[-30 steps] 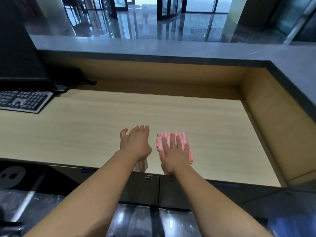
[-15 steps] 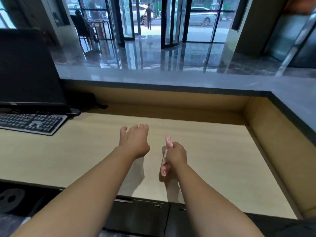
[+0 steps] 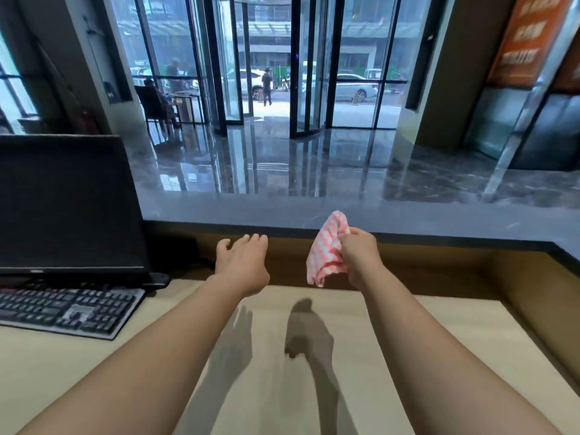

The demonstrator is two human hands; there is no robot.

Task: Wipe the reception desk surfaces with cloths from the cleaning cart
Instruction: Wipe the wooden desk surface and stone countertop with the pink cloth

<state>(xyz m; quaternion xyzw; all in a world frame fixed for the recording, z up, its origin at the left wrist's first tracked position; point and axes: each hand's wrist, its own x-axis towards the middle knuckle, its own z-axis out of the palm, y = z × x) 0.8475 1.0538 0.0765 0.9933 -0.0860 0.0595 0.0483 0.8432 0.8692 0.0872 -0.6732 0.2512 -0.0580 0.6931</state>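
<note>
A pink-and-white striped cloth (image 3: 328,249) hangs in the air above the light wooden desk surface (image 3: 439,340), gripped by my right hand (image 3: 361,255) in curled fingers. The cloth's top reaches the level of the raised grey counter ledge (image 3: 439,221) at the back of the desk. My left hand (image 3: 243,265) hovers beside it to the left, fingers straight and relaxed, holding nothing. Both hands cast shadows on the desk below.
A black monitor (image 3: 66,202) stands at the left, with a black keyboard (image 3: 66,312) in front of it. A wooden side wall (image 3: 539,296) closes the desk on the right. Beyond the ledge lies a glossy lobby floor with glass doors.
My right hand picked the cloth up off the desk and raised it toward the grey ledge. My left hand rose with it. The view tilted upward.
</note>
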